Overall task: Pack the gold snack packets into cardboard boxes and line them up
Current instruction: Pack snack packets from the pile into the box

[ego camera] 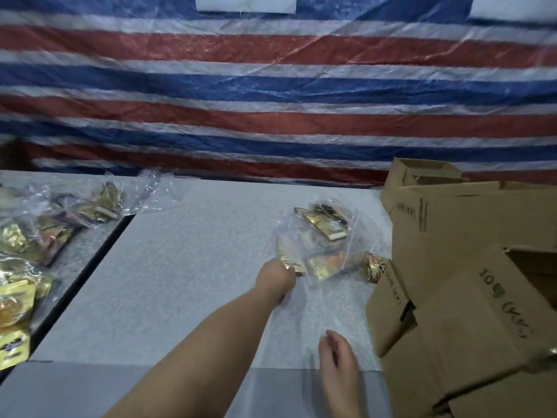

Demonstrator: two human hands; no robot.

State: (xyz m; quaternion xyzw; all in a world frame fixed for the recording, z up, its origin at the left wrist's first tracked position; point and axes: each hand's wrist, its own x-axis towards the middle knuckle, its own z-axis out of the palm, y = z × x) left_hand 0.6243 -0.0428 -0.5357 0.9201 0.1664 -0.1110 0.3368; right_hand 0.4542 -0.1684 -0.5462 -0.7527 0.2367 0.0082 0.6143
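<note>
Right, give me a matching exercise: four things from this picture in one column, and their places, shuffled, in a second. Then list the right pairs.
Things
1. left hand
2. right hand
3. cardboard boxes
4. striped tarp

Places
A. stacked at the table's right edge
B. hanging behind the table
C. at the near edge of the clear bag of gold packets
D. low over the table's near edge, fingers relaxed, holding nothing

Pairs: 1-C, 2-D, 3-A, 4-B

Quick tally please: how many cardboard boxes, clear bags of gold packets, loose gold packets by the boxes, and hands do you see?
Cardboard boxes: 3 at least, stacked right
Clear bags of gold packets: 2 clusters; left heap count unclear
Loose gold packet: 1
Hands: 2, left hand, right hand
Total: 8
</note>
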